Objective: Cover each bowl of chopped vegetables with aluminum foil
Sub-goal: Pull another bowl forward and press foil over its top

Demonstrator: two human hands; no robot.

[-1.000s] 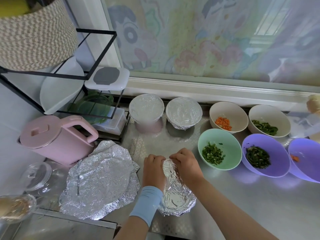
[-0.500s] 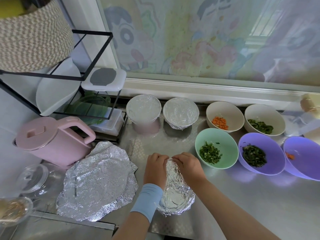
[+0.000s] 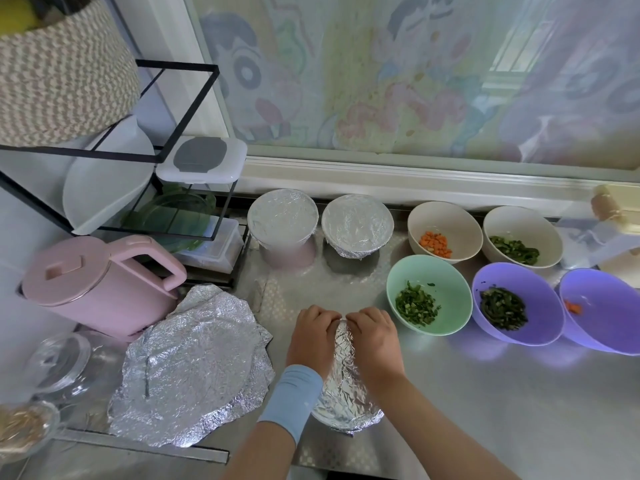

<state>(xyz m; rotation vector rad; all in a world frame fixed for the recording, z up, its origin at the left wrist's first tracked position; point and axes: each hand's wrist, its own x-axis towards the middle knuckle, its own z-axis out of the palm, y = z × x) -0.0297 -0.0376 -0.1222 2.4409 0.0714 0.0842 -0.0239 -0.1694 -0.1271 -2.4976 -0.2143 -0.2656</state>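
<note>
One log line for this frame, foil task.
step: foil-crimping near bowl; left hand: grips far rim; right hand: same; nearest uncovered: mint bowl

A home kitchen: steel counter (image 3: 485, 393), pink kettle (image 3: 97, 285), dish rack (image 3: 166, 157).

Pink kettle (image 3: 86, 292) beside black rack (image 3: 176, 63); woven basket (image 3: 65, 74) on top

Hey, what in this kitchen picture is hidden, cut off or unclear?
All head view.
1. Contents of the foil-wrapped bowl: hidden by foil and by the left hand and right hand gripping it.
2. Both hands' fingertips: curled out of sight over the far rim.
3. Contents of the two covered bowls at the back: under foil.
4. Rightmost purple bowl: cut off by the right edge.
</note>
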